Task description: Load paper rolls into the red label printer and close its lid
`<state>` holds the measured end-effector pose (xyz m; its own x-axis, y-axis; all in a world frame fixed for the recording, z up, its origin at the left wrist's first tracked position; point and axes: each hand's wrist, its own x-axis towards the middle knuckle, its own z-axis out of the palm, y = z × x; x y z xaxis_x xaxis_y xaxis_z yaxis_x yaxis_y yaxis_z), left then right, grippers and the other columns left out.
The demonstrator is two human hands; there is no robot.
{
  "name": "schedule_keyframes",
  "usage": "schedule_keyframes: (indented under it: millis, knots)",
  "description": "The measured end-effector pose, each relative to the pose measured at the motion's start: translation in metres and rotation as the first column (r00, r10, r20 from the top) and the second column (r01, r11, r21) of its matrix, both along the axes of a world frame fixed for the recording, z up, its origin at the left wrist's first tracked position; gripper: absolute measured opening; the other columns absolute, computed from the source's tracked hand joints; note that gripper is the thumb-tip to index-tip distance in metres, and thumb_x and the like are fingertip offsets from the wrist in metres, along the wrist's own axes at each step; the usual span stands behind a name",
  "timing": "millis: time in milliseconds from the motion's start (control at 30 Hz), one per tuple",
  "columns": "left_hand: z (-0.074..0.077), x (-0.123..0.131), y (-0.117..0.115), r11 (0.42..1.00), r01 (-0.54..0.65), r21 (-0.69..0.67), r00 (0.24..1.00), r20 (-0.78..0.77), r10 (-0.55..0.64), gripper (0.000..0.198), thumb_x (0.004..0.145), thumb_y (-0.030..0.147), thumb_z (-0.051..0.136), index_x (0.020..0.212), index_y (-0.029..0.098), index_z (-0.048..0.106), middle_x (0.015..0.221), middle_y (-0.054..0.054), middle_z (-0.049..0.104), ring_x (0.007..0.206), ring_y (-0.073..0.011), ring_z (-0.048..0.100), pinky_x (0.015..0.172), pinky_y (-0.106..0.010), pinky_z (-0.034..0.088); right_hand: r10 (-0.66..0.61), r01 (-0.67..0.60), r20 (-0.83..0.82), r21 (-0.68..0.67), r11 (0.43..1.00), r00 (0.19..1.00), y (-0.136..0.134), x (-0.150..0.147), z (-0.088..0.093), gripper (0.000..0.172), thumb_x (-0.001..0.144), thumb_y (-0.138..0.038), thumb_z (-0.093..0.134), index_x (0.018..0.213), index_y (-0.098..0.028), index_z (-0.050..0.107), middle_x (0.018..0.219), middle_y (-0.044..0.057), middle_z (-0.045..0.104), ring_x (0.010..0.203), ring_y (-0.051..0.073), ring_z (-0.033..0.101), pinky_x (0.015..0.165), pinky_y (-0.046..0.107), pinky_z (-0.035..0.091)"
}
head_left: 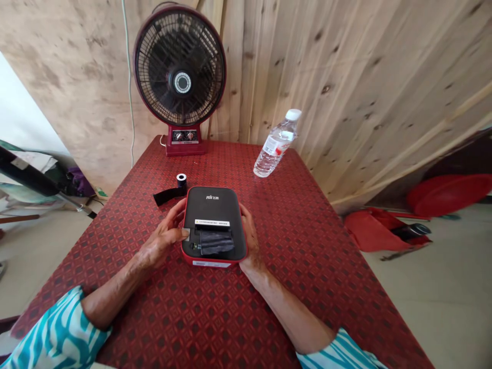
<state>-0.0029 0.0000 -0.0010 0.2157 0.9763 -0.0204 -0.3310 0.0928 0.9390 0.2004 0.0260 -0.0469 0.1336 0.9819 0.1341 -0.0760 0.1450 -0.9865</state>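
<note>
A black device with a red rim [213, 205], like a small label printer, lies in the middle of the red patterned table [307, 241]. Dark strip material sits in its front slot [215, 242]. My left hand [165, 238] curls against the device's left side, its thumb and fingers touching the edge near the slot. On the right edge rests my right hand [250, 241], fingers wrapped along the side. Just behind the device lies a small roll of black tape [180, 180] with a loose strip trailing left.
A dark red table fan [180, 72] stands at the table's far edge against a wooden wall. A clear plastic water bottle [275, 144] stands at the back right. Red objects [446, 195] lie on the floor to the right; clutter sits at the left.
</note>
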Motion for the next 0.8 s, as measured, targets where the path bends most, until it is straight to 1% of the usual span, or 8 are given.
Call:
schedule_keyframes:
  millis: [200, 333, 467, 567, 633, 700, 733, 800]
  knots:
    - [-0.003, 0.004, -0.003, 0.996, -0.089, -0.005, 0.996, 0.001, 0.089, 0.072, 0.067, 0.022, 0.067, 0.137, 0.030, 0.051, 0.147, -0.002, 0.048, 0.142, -0.0337, 0.029, 0.113, -0.047, 0.032, 0.002, -0.009, 0.082, 0.090, 0.996, 0.997, 0.000, 0.001, -0.005, 0.043, 0.094, -0.048, 0.040, 0.127, -0.026, 0.057, 0.136, 0.005, 0.057, 0.127, 0.023, 0.051, 0.108, 0.043, 0.041]
    - [-0.006, 0.004, -0.003, 0.998, -0.064, 0.028, 0.998, 0.018, 0.063, 0.071, 0.070, 0.022, 0.065, 0.139, 0.030, 0.049, 0.150, -0.002, 0.045, 0.142, -0.0337, 0.030, 0.113, -0.048, 0.033, 0.010, -0.032, 0.167, 0.132, 0.991, 0.986, 0.002, 0.002, -0.008, 0.045, 0.095, -0.049, 0.036, 0.124, -0.024, 0.060, 0.139, 0.006, 0.055, 0.129, 0.024, 0.049, 0.110, 0.043, 0.039]
    - [-0.005, 0.004, -0.003, 0.998, -0.048, 0.037, 0.999, -0.012, 0.048, 0.072, 0.071, 0.022, 0.063, 0.141, 0.030, 0.046, 0.151, -0.002, 0.043, 0.143, -0.0341, 0.029, 0.115, -0.049, 0.030, 0.002, -0.031, 0.202, 0.141, 0.989, 0.979, 0.003, 0.003, -0.009, 0.047, 0.096, -0.049, 0.035, 0.133, -0.025, 0.052, 0.136, 0.007, 0.057, 0.127, 0.024, 0.050, 0.107, 0.045, 0.041]
    - [-0.003, 0.004, -0.003, 0.997, -0.045, 0.061, 0.999, -0.029, 0.046, 0.073, 0.070, 0.022, 0.062, 0.141, 0.030, 0.046, 0.150, -0.002, 0.044, 0.143, -0.0329, 0.029, 0.116, -0.049, 0.029, -0.006, -0.029, 0.218, 0.158, 0.987, 0.976, 0.004, 0.003, -0.011, 0.046, 0.096, -0.049, 0.035, 0.133, -0.027, 0.051, 0.135, 0.006, 0.058, 0.127, 0.024, 0.050, 0.108, 0.046, 0.040]
    - [-0.003, 0.004, -0.004, 0.998, -0.024, 0.060, 0.999, -0.046, 0.027, 0.072, 0.071, 0.023, 0.060, 0.141, 0.030, 0.046, 0.148, -0.003, 0.046, 0.142, -0.0331, 0.031, 0.115, -0.050, 0.031, -0.007, -0.029, 0.218, 0.164, 0.986, 0.976, 0.006, 0.003, -0.012, 0.047, 0.096, -0.050, 0.034, 0.133, -0.027, 0.052, 0.136, 0.006, 0.057, 0.128, 0.024, 0.050, 0.109, 0.045, 0.040]
    - [-0.001, 0.001, -0.005, 0.997, -0.023, 0.074, 0.994, -0.102, 0.030, 0.068, 0.074, 0.025, 0.058, 0.141, 0.030, 0.045, 0.148, -0.005, 0.047, 0.141, -0.0334, 0.034, 0.113, -0.052, 0.033, 0.000, -0.038, 0.221, 0.167, 0.985, 0.975, 0.008, 0.002, -0.013, 0.048, 0.096, -0.051, 0.035, 0.133, -0.027, 0.052, 0.137, 0.006, 0.057, 0.128, 0.024, 0.050, 0.108, 0.043, 0.041]
    - [0.001, 0.000, -0.006, 0.993, -0.047, 0.109, 0.984, -0.163, 0.065, 0.067, 0.075, 0.026, 0.059, 0.141, 0.030, 0.045, 0.148, -0.005, 0.046, 0.140, -0.0333, 0.035, 0.113, -0.053, 0.033, 0.000, -0.040, 0.225, 0.170, 0.985, 0.974, 0.009, 0.002, -0.013, 0.048, 0.095, -0.051, 0.035, 0.133, -0.026, 0.053, 0.137, 0.006, 0.057, 0.127, 0.024, 0.051, 0.108, 0.043, 0.041]
    - [0.010, -0.002, -0.006, 0.955, -0.125, 0.269, 0.920, -0.329, 0.213, 0.062, 0.077, 0.027, 0.063, 0.138, 0.029, 0.050, 0.150, -0.006, 0.044, 0.140, -0.0320, 0.035, 0.114, -0.052, 0.030, -0.012, -0.032, 0.238, 0.182, 0.983, 0.971, 0.010, 0.000, -0.014, 0.049, 0.095, -0.052, 0.036, 0.131, -0.025, 0.054, 0.136, 0.007, 0.057, 0.127, 0.024, 0.051, 0.108, 0.042, 0.041]
